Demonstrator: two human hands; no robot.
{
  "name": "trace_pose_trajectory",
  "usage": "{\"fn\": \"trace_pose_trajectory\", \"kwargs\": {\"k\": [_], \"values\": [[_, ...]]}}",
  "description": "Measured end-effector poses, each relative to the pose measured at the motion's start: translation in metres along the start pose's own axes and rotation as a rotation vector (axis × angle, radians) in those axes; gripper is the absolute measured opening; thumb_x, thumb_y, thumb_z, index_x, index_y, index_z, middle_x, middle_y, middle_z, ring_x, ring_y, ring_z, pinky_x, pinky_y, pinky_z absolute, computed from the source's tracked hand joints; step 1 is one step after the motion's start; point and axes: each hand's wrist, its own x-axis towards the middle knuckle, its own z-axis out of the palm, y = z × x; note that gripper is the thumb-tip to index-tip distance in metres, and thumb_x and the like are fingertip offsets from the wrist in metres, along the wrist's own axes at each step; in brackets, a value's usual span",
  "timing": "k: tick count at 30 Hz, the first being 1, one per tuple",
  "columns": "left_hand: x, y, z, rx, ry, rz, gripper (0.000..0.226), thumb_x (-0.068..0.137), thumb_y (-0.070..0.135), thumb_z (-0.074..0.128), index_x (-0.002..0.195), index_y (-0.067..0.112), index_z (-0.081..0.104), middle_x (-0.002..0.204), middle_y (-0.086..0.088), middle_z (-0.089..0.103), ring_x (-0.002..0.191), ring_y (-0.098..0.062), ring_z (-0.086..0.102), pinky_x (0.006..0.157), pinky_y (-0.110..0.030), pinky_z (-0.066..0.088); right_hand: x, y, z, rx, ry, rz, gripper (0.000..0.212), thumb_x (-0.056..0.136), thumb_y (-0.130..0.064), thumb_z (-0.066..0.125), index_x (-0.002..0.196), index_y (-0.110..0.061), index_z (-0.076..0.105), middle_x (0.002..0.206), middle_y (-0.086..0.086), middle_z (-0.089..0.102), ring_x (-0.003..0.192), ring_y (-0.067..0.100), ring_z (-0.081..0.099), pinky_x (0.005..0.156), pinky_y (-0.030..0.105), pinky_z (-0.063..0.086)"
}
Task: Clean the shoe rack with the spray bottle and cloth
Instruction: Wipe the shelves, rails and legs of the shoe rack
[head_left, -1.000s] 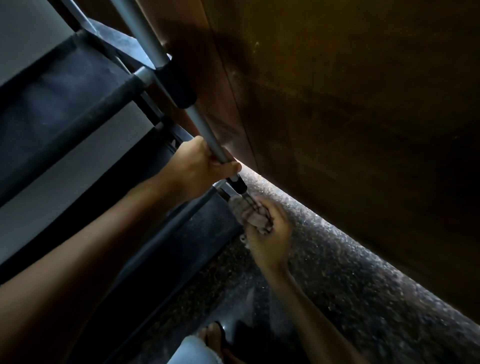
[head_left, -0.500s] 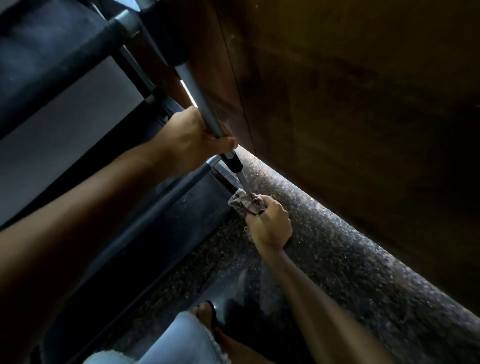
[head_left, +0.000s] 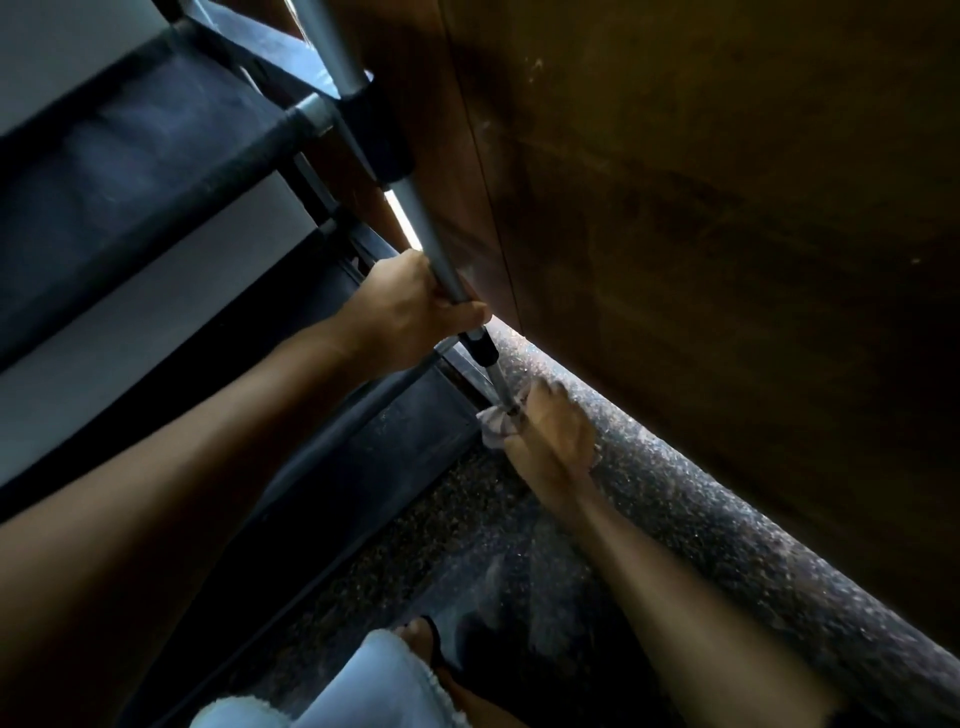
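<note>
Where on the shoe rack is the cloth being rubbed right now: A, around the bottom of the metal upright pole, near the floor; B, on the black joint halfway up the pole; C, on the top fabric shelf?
A: the right hand wraps the cloth round the pole just above the floor, below the left hand's grip.

A dark brown wooden panel (head_left: 701, 234) fills the right side, its lower edge meeting a speckled dark stone floor (head_left: 675, 519) that catches light along that edge. At the bottom, a foot in a dark sandal (head_left: 423, 642) rests on the floor beside a pale blue frayed trouser hem (head_left: 374, 680).
</note>
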Motion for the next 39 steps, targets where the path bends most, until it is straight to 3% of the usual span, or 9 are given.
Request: {"fn": "trace_pose_trajectory", "kwargs": {"k": [4,10,17,21,23,27,31,33,39], "values": [[0.002,-0.004,0.003,0.013,0.035,0.007,0.014,0.086,0.023,0.065,0.092,0.011,0.068,0.073,0.015,0.060,0.060,0.007,0.053,0.049,0.002,0.038,-0.014,-0.019,-0.010,0.292,0.417,-0.225,0.027,0.074,-0.023,0.067,0.094,-0.024,0.049,0.093,-0.005,0.060,0.071,0.003,0.047,0.053,0.009,0.025],[-0.001,-0.007,0.005,0.054,0.073,0.028,0.017,0.085,0.023,0.066,0.092,0.008,0.071,0.075,0.008,0.064,0.058,0.005,0.052,0.051,0.000,0.039,-0.015,0.004,0.031,0.227,0.005,0.135,0.035,0.082,-0.023,0.062,0.109,-0.019,0.041,0.114,0.003,0.050,0.095,0.026,0.059,0.070,0.035,0.049],[-0.003,-0.003,0.006,0.024,0.085,0.007,0.017,0.085,0.023,0.067,0.096,0.011,0.072,0.094,-0.002,0.071,0.079,-0.008,0.060,0.059,-0.006,0.043,-0.005,0.002,0.033,0.067,-0.163,0.235,0.041,0.086,-0.018,0.060,0.117,-0.019,0.033,0.128,0.010,0.043,0.103,0.032,0.058,0.081,0.044,0.050],[-0.006,0.000,0.007,0.026,0.088,0.000,0.020,0.086,0.023,0.065,0.096,0.007,0.072,0.099,-0.006,0.072,0.089,-0.014,0.065,0.070,-0.018,0.046,0.007,-0.009,0.012,0.030,-0.322,0.409,0.055,0.091,-0.057,0.045,0.120,-0.010,0.040,0.121,0.011,0.051,0.110,0.031,0.056,0.085,0.039,0.045],[-0.008,0.003,0.006,-0.001,0.078,-0.016,0.020,0.087,0.023,0.065,0.095,0.007,0.072,0.102,-0.005,0.071,0.092,-0.014,0.064,0.069,-0.014,0.044,0.009,-0.014,0.005,0.244,-0.428,0.505,0.060,0.089,-0.057,0.050,0.120,-0.006,0.050,0.116,0.011,0.059,0.110,0.030,0.058,0.085,0.037,0.045],[-0.015,0.011,0.000,-0.014,0.049,-0.044,0.023,0.089,0.022,0.063,0.099,0.001,0.068,0.099,-0.005,0.066,0.087,-0.013,0.059,0.052,-0.008,0.039,-0.009,-0.039,-0.008,0.481,-0.394,0.357,0.047,0.087,-0.031,0.059,0.122,0.000,0.054,0.116,0.015,0.063,0.106,0.030,0.061,0.084,0.029,0.049],[-0.028,0.024,-0.012,0.073,-0.082,-0.077,0.033,0.091,0.020,0.059,0.118,0.001,0.059,0.106,-0.009,0.063,0.096,-0.019,0.059,0.074,-0.015,0.047,-0.024,-0.072,-0.036,0.640,-0.261,0.257,0.044,0.083,-0.021,0.060,0.125,-0.009,0.052,0.109,0.010,0.065,0.091,0.025,0.059,0.069,0.021,0.038],[-0.040,0.030,-0.020,0.160,-0.126,-0.131,0.048,0.090,0.028,0.060,0.130,0.003,0.049,0.123,-0.011,0.059,0.107,-0.023,0.057,0.088,-0.026,0.044,-0.030,-0.080,-0.049,0.603,-0.214,0.200,0.050,0.083,-0.027,0.055,0.130,-0.013,0.047,0.115,0.009,0.063,0.100,0.029,0.059,0.074,0.025,0.038],[-0.090,0.039,-0.046,0.259,-0.069,-0.138,0.046,0.090,0.023,0.059,0.131,0.006,0.047,0.125,-0.013,0.058,0.111,-0.026,0.057,0.082,-0.026,0.042,-0.042,-0.088,-0.107,0.567,-0.083,0.193,0.044,0.084,-0.041,0.060,0.114,-0.010,0.050,0.117,0.014,0.060,0.104,0.033,0.059,0.084,0.036,0.048]]}}
